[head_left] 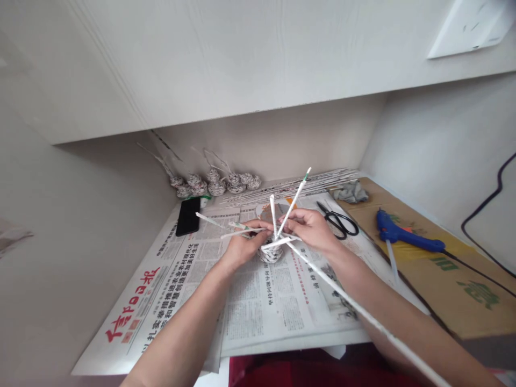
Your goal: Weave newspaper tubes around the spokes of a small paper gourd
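Observation:
A small round piece woven from rolled newspaper tubes [271, 254] stands above the newspaper-covered table, several white tube ends fanning out from its top. My left hand [245, 244] is closed at its left side, fingers and thumb pinching near the rim. On the other side, my right hand [308, 228] pinches at the base of an upright paper tube [294, 201]; its fingertips are partly hidden. One long paper tube [355, 303] runs from the woven piece toward the lower right, over my right forearm.
Several woven gourd-like pieces [216, 185] line the back wall, beside a bundle of thin paper rods [298, 188]. A black phone [188, 217] lies left. Black scissors [342, 223] lie right, near a blue glue gun [411, 235] on cardboard [451, 269]. A panel [242, 64] overhangs the back.

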### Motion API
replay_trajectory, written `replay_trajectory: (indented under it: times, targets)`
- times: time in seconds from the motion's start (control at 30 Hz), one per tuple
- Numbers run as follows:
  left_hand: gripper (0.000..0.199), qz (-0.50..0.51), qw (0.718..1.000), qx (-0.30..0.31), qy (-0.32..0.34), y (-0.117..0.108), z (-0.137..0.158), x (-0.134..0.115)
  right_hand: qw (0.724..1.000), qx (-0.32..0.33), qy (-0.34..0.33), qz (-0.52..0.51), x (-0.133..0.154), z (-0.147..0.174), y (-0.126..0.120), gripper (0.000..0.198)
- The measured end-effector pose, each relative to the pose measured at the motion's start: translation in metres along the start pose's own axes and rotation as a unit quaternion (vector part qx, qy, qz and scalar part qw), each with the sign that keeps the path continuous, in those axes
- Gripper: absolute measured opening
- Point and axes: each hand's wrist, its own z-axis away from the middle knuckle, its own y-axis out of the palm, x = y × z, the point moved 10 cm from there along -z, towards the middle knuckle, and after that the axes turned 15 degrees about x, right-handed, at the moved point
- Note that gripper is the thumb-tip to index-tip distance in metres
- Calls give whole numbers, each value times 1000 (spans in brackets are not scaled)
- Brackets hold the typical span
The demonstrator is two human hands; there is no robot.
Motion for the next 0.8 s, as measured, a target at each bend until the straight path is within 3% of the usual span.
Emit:
replay_trajectory:
  times: [0.13, 0.27, 0.47, 0.8]
  targets:
    - [20, 14, 1000, 10, -12, 3, 2, 3, 999, -19, -33, 11, 5, 3, -1, 19]
    - [17, 20, 999, -25, -20, -1, 2, 1, 998, -14, -51, 38, 15, 8, 7, 16]
    - [13, 14, 998, -45, -34, -2, 3, -2, 984, -83, -82, 136, 37, 22, 9, 13]
    - [5, -38, 997, -61, -29, 1, 6, -7, 978, -82, -100, 162, 39, 24, 16, 10]
